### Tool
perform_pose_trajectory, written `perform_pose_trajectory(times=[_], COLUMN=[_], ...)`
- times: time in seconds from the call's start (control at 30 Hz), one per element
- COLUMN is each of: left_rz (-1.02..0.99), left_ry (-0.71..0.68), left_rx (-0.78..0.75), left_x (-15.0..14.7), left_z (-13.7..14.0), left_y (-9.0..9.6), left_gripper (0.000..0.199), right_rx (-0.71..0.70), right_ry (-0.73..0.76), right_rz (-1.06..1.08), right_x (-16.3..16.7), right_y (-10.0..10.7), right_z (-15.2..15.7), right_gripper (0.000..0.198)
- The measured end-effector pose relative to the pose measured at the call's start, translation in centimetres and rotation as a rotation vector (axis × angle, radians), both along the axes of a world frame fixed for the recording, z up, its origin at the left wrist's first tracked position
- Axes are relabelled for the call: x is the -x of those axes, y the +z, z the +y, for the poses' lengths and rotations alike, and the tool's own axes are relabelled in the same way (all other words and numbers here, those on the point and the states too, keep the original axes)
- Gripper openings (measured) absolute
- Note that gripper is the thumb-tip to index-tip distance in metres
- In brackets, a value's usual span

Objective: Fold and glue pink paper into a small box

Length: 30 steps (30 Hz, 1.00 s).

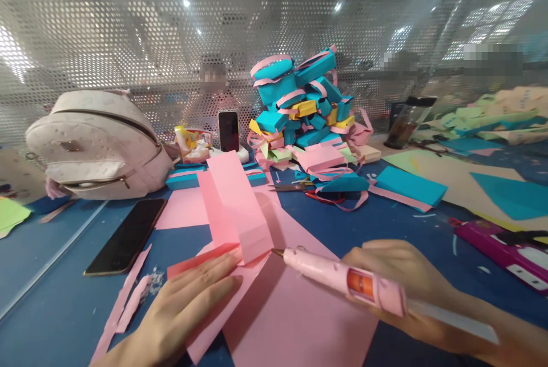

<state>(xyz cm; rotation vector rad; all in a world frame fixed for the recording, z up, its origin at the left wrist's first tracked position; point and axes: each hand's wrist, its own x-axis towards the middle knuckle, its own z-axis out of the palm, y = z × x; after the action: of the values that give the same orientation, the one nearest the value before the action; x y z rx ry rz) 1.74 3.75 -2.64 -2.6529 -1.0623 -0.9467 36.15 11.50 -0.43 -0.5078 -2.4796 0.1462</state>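
My right hand [398, 275] is wrapped round a pink hot glue gun [342, 275] with a clear glue stick poking out of its back. The gun's metal nozzle touches or nearly touches the lower corner of a folded pink paper box [237, 207], which stands tilted up. Fingers of my left hand [188, 298] lie stretched and flat on a pink paper flap at the box's base, pressing it down. Under both lies a larger pink paper sheet [299, 321] on the blue table.
Behind stands a pile of blue, pink and yellow paper boxes [303, 99], with scissors [291, 187] in front. A white backpack [98, 144], a black phone [126, 236] and pink paper strips [124, 304] are left. A purple case [500, 250] and a bottle [409, 121] are right.
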Motion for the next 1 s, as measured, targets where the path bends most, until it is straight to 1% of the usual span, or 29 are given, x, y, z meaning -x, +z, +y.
perform_pose_trajectory(times=[0.07,0.1,0.17,0.23,0.27,0.33,0.37,0.43,0.5,0.57,0.67,0.73,0.83,0.93,1.0], left_rz=[0.006,0.009,0.013,0.013,0.016,0.028,0.042,0.069,0.088,0.095,0.098,0.091,0.074,0.053,0.043], left_ry=[-0.012,-0.014,-0.005,0.007,0.012,0.015,0.009,-0.007,-0.010,-0.013,-0.026,-0.023,-0.009,0.019,0.006], left_rx=[-0.005,-0.005,0.001,0.013,0.018,0.020,0.017,0.009,-0.002,-0.025,-0.052,-0.051,-0.053,-0.041,-0.032], left_x=[0.1,0.2,0.3,0.5,0.6,0.8,0.9,1.0,1.0,0.8,0.6,0.6,0.6,0.5,0.3], left_z=[0.0,0.0,0.1,0.1,0.1,0.1,0.1,0.1,0.2,0.2,0.2,0.2,0.2,0.2,0.2], left_y=[0.0,0.0,-0.1,-0.2,-0.2,-0.2,-0.2,0.0,0.3,0.7,1.1,0.9,0.2,-0.3,-0.1], left_gripper=[0.042,0.042,0.042,0.042,0.042,0.041,0.041,0.041,0.042,0.042,0.040,0.039,0.041,0.044,0.045], right_rx=[-0.090,-0.146,-0.256,-0.337,-0.352,-0.335,-0.294,-0.142,0.054,0.254,0.492,0.567,0.589,0.640,0.650], right_ry=[0.035,0.031,-0.006,-0.047,-0.061,-0.060,-0.056,-0.074,-0.167,-0.295,-0.426,-0.442,-0.442,-0.491,-0.538], right_rz=[-0.020,-0.030,-0.057,-0.081,-0.096,-0.116,-0.113,-0.091,-0.048,0.005,0.113,0.215,0.276,0.184,0.106], right_x=[-0.2,-0.3,-0.5,-0.7,-0.7,-0.9,-1.1,-1.4,-1.7,-2.0,-2.7,-3.5,-4.7,-5.5,-5.7], right_y=[-0.3,-0.5,-0.7,-0.7,-0.7,-0.7,-0.7,-0.4,0.0,0.4,0.3,-0.5,-2.2,-3.5,-4.0], right_z=[0.1,0.1,0.0,-0.1,0.0,0.1,0.2,0.5,0.7,1.1,1.9,2.5,3.4,3.9,3.9], right_gripper=[0.006,0.009,0.013,0.012,0.011,0.012,0.013,0.012,0.013,0.016,0.024,0.031,0.033,0.032,0.035])
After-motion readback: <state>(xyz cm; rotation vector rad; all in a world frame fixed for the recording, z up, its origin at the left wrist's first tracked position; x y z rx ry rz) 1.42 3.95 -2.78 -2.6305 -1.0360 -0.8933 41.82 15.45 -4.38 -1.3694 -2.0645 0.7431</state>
